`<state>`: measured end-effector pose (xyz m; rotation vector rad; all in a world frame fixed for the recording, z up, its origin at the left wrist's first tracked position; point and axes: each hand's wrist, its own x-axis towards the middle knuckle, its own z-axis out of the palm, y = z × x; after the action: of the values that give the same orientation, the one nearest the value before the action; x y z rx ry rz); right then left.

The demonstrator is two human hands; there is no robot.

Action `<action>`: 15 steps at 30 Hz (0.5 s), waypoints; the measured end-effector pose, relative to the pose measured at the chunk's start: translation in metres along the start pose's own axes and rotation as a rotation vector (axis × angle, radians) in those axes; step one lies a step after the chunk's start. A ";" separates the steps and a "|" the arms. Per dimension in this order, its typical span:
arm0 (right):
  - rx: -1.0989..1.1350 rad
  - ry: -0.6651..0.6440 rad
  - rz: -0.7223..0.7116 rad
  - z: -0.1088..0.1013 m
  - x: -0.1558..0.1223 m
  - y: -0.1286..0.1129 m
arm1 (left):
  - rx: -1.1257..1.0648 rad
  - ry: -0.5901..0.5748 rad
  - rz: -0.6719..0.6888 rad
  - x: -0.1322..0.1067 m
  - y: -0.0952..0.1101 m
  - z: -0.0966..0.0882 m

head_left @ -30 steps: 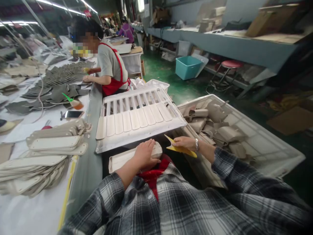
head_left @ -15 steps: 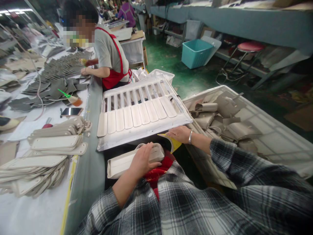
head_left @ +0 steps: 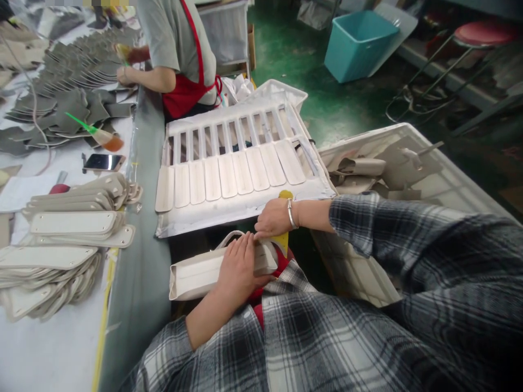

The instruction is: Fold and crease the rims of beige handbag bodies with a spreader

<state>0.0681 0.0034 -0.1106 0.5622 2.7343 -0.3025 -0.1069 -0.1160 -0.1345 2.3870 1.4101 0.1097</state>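
left hand (head_left: 238,267): flat, fingers spread | right hand (head_left: 272,219): fingers curled, apparently pinching

Glossy green floor (head_left: 327,109) is spreading around square teal plastic bin (head_left: 359,43); round red metal stool (head_left: 486,32) is standing right of it.

Brightness: was even, fairly bright and diffuse.
Glare: sheen lay on the white table (head_left: 53,348) and the phone screen (head_left: 102,161).
Shadows: were soft, with a dark gap beneath the slatted rack (head_left: 229,212).
Sharpest: left hand (head_left: 239,267), cream bag (head_left: 192,277), and right hand (head_left: 273,218) gripping the yellow scraper (head_left: 281,243).
Distortion: edges bent as through a wide-angle lens; the plaid sleeve (head_left: 429,261) was stretched and the lower right corner darkened.
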 end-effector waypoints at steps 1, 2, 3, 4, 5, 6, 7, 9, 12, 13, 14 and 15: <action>0.008 0.001 -0.006 -0.001 0.001 0.001 | 0.003 0.012 0.004 0.000 0.000 0.000; 0.020 0.001 -0.010 -0.002 0.003 0.003 | 0.010 0.021 0.007 0.000 -0.001 0.001; 0.033 0.000 -0.016 -0.002 0.004 0.004 | 0.019 0.026 0.010 0.000 -0.001 0.001; 0.045 0.000 -0.023 -0.001 0.006 0.005 | 0.029 0.026 0.011 0.000 -0.001 0.001; 0.051 0.003 -0.031 0.000 0.006 0.006 | 0.041 0.022 0.011 0.000 0.000 0.001; 0.053 0.006 -0.039 0.002 0.007 0.007 | 0.053 0.015 0.009 0.001 0.001 0.001; 0.052 0.009 -0.045 0.005 0.006 0.007 | 0.067 0.007 0.007 0.002 0.002 0.002; 0.048 0.016 -0.040 0.013 0.002 0.006 | 0.098 -0.011 0.017 0.004 0.005 0.002; 0.073 0.015 0.044 0.022 -0.010 -0.001 | 0.140 -0.031 0.068 0.007 0.010 0.004; 0.089 0.015 0.092 0.025 -0.015 -0.005 | 0.150 -0.032 0.085 0.008 0.011 0.005; 0.108 0.016 0.144 0.026 -0.019 -0.009 | 0.157 -0.033 0.096 0.008 0.011 0.005; 0.131 0.015 0.190 0.027 -0.023 -0.012 | 0.163 -0.037 0.103 0.009 0.011 0.005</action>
<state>0.0907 -0.0226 -0.1252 0.8560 2.6634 -0.4332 -0.0922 -0.1141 -0.1361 2.5804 1.3246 -0.0237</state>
